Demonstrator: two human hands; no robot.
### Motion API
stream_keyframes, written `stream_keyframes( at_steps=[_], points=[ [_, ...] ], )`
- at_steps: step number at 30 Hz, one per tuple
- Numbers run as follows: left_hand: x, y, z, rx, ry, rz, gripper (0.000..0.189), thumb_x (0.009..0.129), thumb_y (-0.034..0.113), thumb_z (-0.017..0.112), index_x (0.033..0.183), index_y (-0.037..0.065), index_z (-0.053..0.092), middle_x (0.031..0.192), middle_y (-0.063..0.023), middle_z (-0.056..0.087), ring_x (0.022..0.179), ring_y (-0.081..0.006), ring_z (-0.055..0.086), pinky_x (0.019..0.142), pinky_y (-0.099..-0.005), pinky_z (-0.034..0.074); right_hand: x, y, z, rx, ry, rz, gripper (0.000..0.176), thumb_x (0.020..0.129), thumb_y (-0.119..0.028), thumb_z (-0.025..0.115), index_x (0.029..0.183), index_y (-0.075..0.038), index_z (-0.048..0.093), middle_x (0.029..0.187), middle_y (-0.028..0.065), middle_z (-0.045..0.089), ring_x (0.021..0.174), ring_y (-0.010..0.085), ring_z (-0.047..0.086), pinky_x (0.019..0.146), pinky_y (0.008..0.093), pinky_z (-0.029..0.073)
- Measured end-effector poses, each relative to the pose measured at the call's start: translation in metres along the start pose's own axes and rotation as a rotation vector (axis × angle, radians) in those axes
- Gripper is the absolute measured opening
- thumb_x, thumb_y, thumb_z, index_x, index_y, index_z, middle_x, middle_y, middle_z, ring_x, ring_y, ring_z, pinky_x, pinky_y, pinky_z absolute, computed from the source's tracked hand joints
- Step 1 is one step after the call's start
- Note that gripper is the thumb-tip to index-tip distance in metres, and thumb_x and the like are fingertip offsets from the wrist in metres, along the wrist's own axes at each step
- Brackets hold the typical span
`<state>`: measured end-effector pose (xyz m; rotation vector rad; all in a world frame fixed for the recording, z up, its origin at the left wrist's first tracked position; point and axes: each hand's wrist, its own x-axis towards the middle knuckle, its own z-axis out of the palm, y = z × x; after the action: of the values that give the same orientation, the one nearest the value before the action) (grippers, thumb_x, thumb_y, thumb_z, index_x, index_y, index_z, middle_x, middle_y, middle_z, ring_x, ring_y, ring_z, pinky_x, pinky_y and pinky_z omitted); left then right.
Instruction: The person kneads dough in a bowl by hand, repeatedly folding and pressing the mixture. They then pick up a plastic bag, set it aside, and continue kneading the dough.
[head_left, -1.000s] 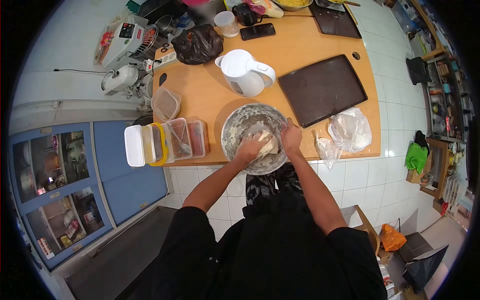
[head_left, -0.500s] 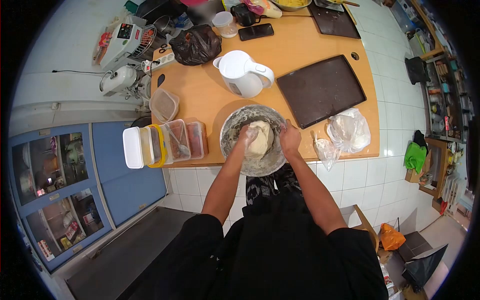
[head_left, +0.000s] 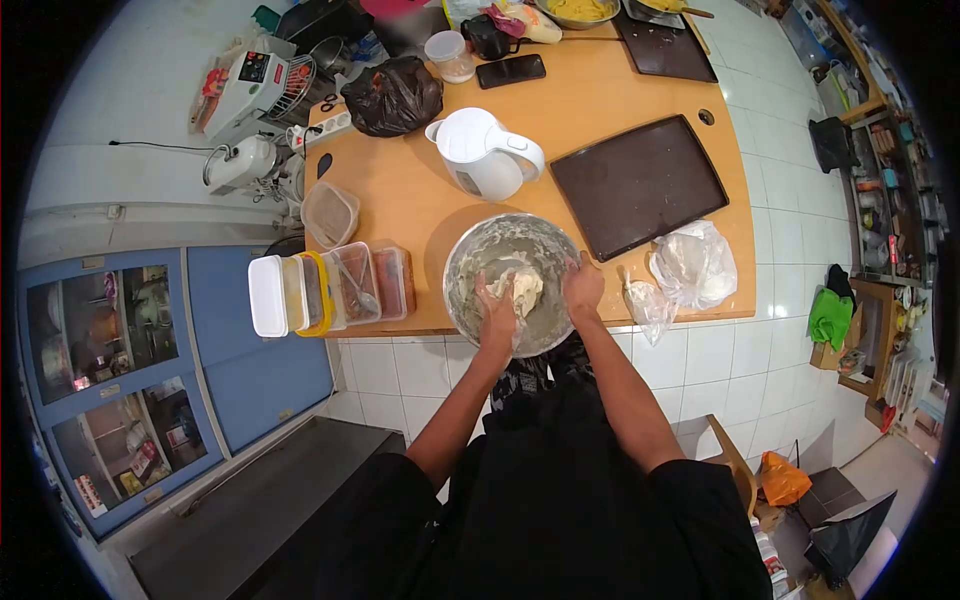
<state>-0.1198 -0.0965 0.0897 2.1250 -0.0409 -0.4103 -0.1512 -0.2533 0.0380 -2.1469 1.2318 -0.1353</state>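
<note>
A round metal mixing bowl [head_left: 462, 262] stands at the near edge of the table, its inner wall smeared with flour and dough. Inside it lies a pale lump of dough [head_left: 527, 289]. My left hand [head_left: 497, 318] reaches into the bowl and grips the left side of the dough, fingers curved over it. At the bowl's right side, my right hand [head_left: 583, 288] is closed on the rim, thumb and fingers on either side of the wall.
Beyond the bowl stands a white electric kettle [head_left: 480, 150]. To the right are a dark baking tray [head_left: 640, 185] and plastic bags of white powder [head_left: 695, 265]. Plastic containers [head_left: 350, 285] line the left. A phone [head_left: 511, 71] and black bag [head_left: 393, 96] lie farther back.
My left hand has moved nearer to me within the bowl, its fingers now more spread. The dough looks smaller and more bunched, baring more of the bowl's far wall. My right hand stays on the rim.
</note>
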Motion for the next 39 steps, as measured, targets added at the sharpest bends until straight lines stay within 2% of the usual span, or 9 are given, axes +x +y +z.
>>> stream_keyframes(
  at_steps=[5, 7, 14, 17, 21, 25, 28, 32, 39],
  points=[
    [0.002, 0.019, -0.012, 0.236, -0.009, -0.043, 0.037, 0.093, 0.015, 0.048, 0.129, 0.012, 0.051, 0.13, -0.0192, 0.043, 0.122, -0.035, 0.042, 0.103, -0.0425, 0.034, -0.01, 0.006, -0.004, 0.011, 0.018, 0.008, 0.028, 0.086, -0.018, 0.06, 0.106, 0.0, 0.061, 0.075, 0.0269, 0.062, 0.071, 0.0446, 0.062, 0.062, 0.0491, 0.049],
    [0.014, 0.009, -0.029, 0.608, -0.046, 0.123, 0.048, 0.089, 0.028, 0.058, 0.131, 0.007, 0.045, 0.127, -0.0201, 0.048, 0.121, -0.0373, 0.043, 0.103, -0.0435, 0.034, -0.012, 0.003, -0.008, 0.013, 0.031, -0.027, 0.027, 0.086, -0.017, 0.06, 0.106, 0.0, 0.061, 0.075, 0.0275, 0.062, 0.072, 0.0448, 0.062, 0.062, 0.0496, 0.049],
    [0.039, 0.022, -0.01, 0.883, -0.602, 0.787, 0.043, 0.085, 0.022, 0.056, 0.128, 0.019, 0.053, 0.138, -0.0098, 0.044, 0.131, -0.0351, 0.036, 0.109, -0.0547, 0.025, -0.008, 0.013, -0.004, 0.255, 0.001, -0.15, 0.019, 0.088, -0.014, 0.057, 0.104, -0.003, 0.057, 0.081, 0.0231, 0.065, 0.077, 0.0421, 0.064, 0.067, 0.0455, 0.05],
    [0.058, -0.025, 0.016, 1.239, -0.515, 1.11, 0.043, 0.086, 0.021, 0.054, 0.13, 0.024, 0.052, 0.14, -0.0067, 0.042, 0.132, -0.0378, 0.035, 0.105, -0.0626, 0.025, -0.012, 0.018, -0.001, 0.595, 0.05, -0.197, 0.026, 0.091, -0.015, 0.055, 0.113, -0.002, 0.056, 0.094, 0.0241, 0.065, 0.089, 0.0373, 0.065, 0.077, 0.0396, 0.05],
    [0.082, -0.033, 0.029, 1.156, -0.732, 0.87, 0.042, 0.09, 0.02, 0.049, 0.131, 0.03, 0.051, 0.147, -0.0095, 0.035, 0.134, -0.0406, 0.033, 0.103, -0.064, 0.027, -0.061, 0.026, 0.006, 0.731, 0.012, 0.029, 0.032, 0.095, -0.017, 0.049, 0.12, 0.003, 0.053, 0.112, 0.0233, 0.061, 0.104, 0.0334, 0.06, 0.089, 0.0372, 0.045],
    [0.077, -0.037, 0.04, 1.04, -0.577, 0.741, 0.042, 0.087, 0.015, 0.053, 0.127, 0.026, 0.055, 0.141, -0.0124, 0.042, 0.126, -0.0462, 0.041, 0.098, -0.0569, 0.039, -0.069, 0.016, 0.022, 0.707, 0.291, 0.017, 0.029, 0.094, -0.01, 0.048, 0.118, 0.003, 0.056, 0.105, 0.0241, 0.064, 0.098, 0.0352, 0.063, 0.085, 0.0376, 0.047],
    [0.072, -0.034, 0.049, 0.794, -0.457, 0.526, 0.038, 0.084, 0.011, 0.052, 0.12, 0.021, 0.059, 0.128, -0.0135, 0.051, 0.119, -0.0457, 0.046, 0.094, -0.0553, 0.043, -0.059, 0.013, 0.016, 0.613, 0.224, 0.108, 0.027, 0.091, -0.008, 0.05, 0.115, 0.002, 0.059, 0.095, 0.025, 0.065, 0.088, 0.037, 0.065, 0.077, 0.039, 0.048],
    [0.049, -0.044, 0.035, 0.685, -0.425, 0.618, 0.034, 0.08, 0.009, 0.054, 0.112, 0.015, 0.063, 0.112, -0.0138, 0.059, 0.111, -0.0402, 0.053, 0.089, -0.053, 0.045, -0.058, 0.009, 0.017, 0.613, 0.304, 0.081, 0.022, 0.091, -0.008, 0.051, 0.108, 0.003, 0.061, 0.087, 0.024, 0.065, 0.08, 0.0344, 0.066, 0.071, 0.0379, 0.049],
    [-0.01, -0.046, -0.022, 0.813, -0.5, 0.805, 0.033, 0.085, 0.028, 0.055, 0.115, 0.015, 0.062, 0.11, -0.0132, 0.062, 0.107, -0.0316, 0.057, 0.097, -0.0525, 0.036, -0.055, 0.01, 0.011, 0.514, 0.286, 0.096, 0.021, 0.089, -0.007, 0.053, 0.106, 0.002, 0.062, 0.086, 0.0245, 0.065, 0.079, 0.037, 0.066, 0.069, 0.0395, 0.049]
  ],
)
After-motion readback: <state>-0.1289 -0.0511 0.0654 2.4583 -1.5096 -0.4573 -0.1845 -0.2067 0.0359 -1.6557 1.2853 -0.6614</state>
